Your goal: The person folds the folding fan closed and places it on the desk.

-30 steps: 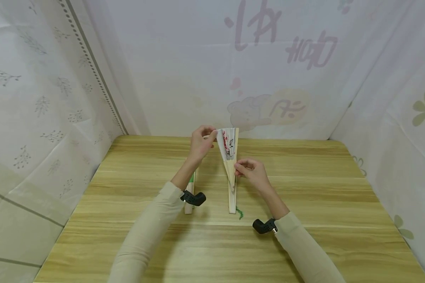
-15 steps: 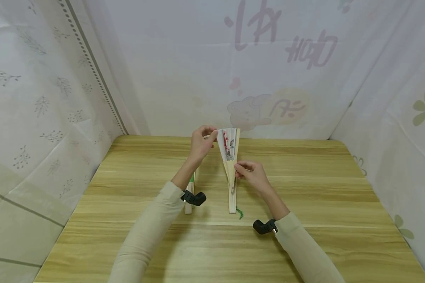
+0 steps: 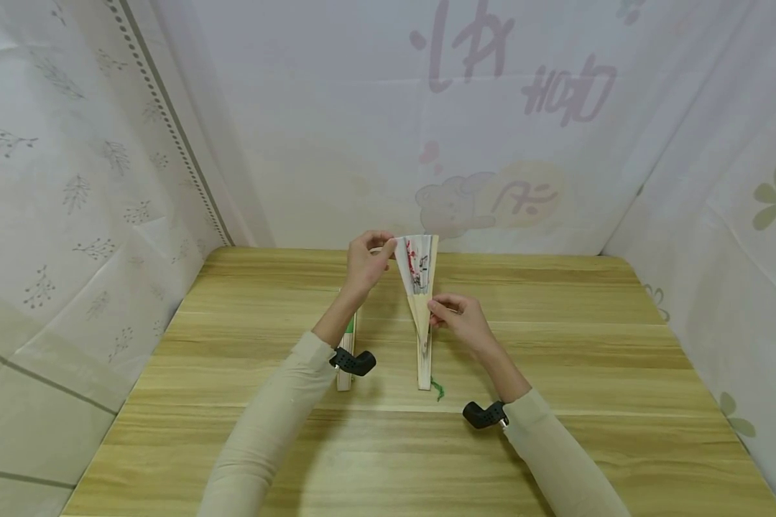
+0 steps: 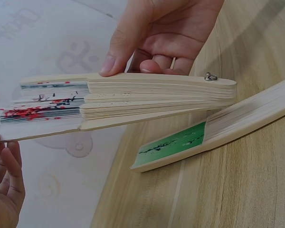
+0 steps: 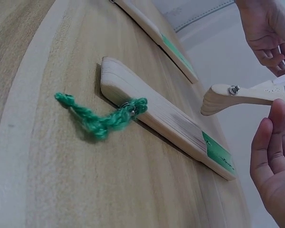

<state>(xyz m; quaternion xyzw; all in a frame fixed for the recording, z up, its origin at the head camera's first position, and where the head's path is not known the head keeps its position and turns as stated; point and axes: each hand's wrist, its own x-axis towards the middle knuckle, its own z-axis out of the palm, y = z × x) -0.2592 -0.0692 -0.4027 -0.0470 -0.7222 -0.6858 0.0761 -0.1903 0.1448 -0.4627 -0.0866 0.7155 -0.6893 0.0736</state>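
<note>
A white folding fan with red blossom print hangs above the table, spread by a narrow wedge. My left hand pinches the top corner of its left edge. With thumb and fingertips my right hand holds the right outer rib, about halfway down. In the left wrist view, the pale ribs of the blossom fan fan out slightly from a metal rivet. Below it lies a folded green fan with a green cord at its rivet end. Another folded green fan lies to the left, partly hidden by my left forearm.
The wood-grain table carries the two folded green fans. Its back edge meets a pale printed curtain. More patterned cloth stands along the left side and on the right.
The fan's right outer rib has shifted slightly to the right, widening the spread a little. Both hands stay almost in place.
</note>
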